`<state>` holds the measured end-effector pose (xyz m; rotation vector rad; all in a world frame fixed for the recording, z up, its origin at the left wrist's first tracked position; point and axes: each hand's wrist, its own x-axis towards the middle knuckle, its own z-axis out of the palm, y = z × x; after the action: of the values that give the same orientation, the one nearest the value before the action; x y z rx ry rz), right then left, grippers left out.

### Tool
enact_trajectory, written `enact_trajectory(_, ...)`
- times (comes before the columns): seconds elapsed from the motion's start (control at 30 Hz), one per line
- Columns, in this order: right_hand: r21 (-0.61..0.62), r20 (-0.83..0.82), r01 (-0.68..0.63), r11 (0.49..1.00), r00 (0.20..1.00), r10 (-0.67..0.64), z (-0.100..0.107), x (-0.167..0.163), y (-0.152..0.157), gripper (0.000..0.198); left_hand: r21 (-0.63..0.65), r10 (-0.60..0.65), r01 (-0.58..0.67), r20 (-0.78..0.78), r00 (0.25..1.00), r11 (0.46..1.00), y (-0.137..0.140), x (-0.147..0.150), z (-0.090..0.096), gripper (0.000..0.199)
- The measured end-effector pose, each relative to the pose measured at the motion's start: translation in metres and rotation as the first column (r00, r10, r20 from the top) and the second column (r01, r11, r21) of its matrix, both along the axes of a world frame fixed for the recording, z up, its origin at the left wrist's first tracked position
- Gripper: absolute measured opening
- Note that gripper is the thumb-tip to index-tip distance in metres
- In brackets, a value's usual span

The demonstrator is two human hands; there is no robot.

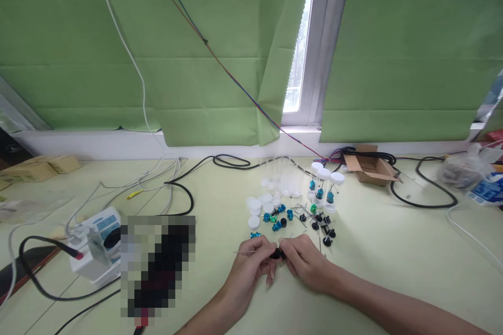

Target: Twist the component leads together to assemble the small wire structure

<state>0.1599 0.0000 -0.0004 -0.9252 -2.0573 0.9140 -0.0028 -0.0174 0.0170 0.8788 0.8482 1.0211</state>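
Note:
My left hand (249,267) and my right hand (308,261) meet low in the view, fingers pinched from both sides on a small black part (277,254). Its exact kind is mostly hidden by my fingertips. A thin metal rod (242,252) sticks out leftward from my left hand. Just beyond my fingers lie blue metal fittings (277,226), a green fitting (313,208), several black knob-like pieces (327,241) and bent thin metal rods (302,208). White round caps (254,222) are grouped to the left of these.
Clear tubes with white lids (337,178) stand behind, blue fittings inside. Farther back are an open cardboard box (371,170) and black cable (418,205). A white power strip (96,246) with cords sits left, beside a pixelated dark object (165,267). Green blinds (220,89) hang behind the table.

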Motion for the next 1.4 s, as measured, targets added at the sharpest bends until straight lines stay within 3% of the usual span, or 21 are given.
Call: enact_trajectory(1.4, 0.033, 0.056, 0.000, 0.999, 0.998, -0.002, 0.0007, -0.0019, -0.0001, 0.042, 0.017, -0.034, 0.034, -0.009, 0.999, 0.999, 0.0012, -0.0027, -0.0048, 0.026)
